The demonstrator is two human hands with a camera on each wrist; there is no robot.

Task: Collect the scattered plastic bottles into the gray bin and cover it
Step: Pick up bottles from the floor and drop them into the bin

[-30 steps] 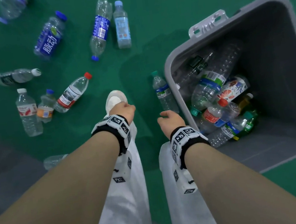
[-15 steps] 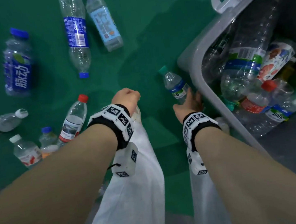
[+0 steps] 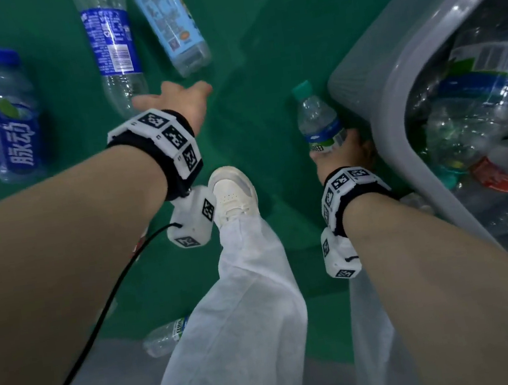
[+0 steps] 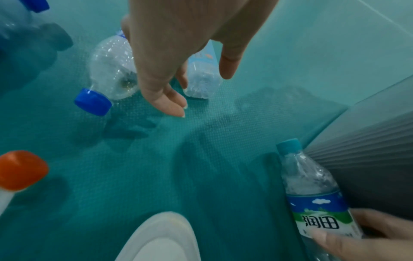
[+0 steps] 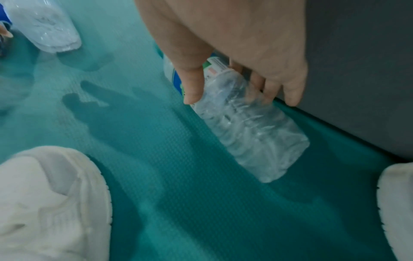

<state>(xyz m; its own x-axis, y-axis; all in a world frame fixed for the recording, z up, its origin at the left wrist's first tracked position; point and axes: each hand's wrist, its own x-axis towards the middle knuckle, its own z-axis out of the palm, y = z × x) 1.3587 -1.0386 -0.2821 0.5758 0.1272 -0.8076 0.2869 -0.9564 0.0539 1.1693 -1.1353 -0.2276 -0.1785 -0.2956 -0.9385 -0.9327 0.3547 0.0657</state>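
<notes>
My right hand (image 3: 343, 156) grips a teal-capped clear bottle (image 3: 317, 119) lying on the green floor against the gray bin's (image 3: 371, 86) outer wall; thumb and fingers (image 5: 194, 84) curl round its body (image 5: 250, 127). My left hand (image 3: 176, 100) reaches out with straight, spread fingers (image 4: 170, 100) above the floor, between a clear bottle with a blue label (image 3: 112, 46) and blue cap (image 4: 92, 101) and a light-blue-labelled bottle (image 3: 172, 25). It holds nothing. The bin holds several bottles (image 3: 477, 104).
A dark blue bottle (image 3: 8, 118) lies at the left. A red-capped bottle (image 4: 17, 171) lies near my left wrist. Another clear bottle (image 3: 168, 336) lies behind my leg. My white shoes (image 3: 233, 191) stand between the hands. A black cable (image 3: 100, 312) hangs from the left wrist.
I have bent lower. My right hand has closed round the teal-capped bottle beside the bin. My left hand has opened and stretched forward toward the two bottles ahead.
</notes>
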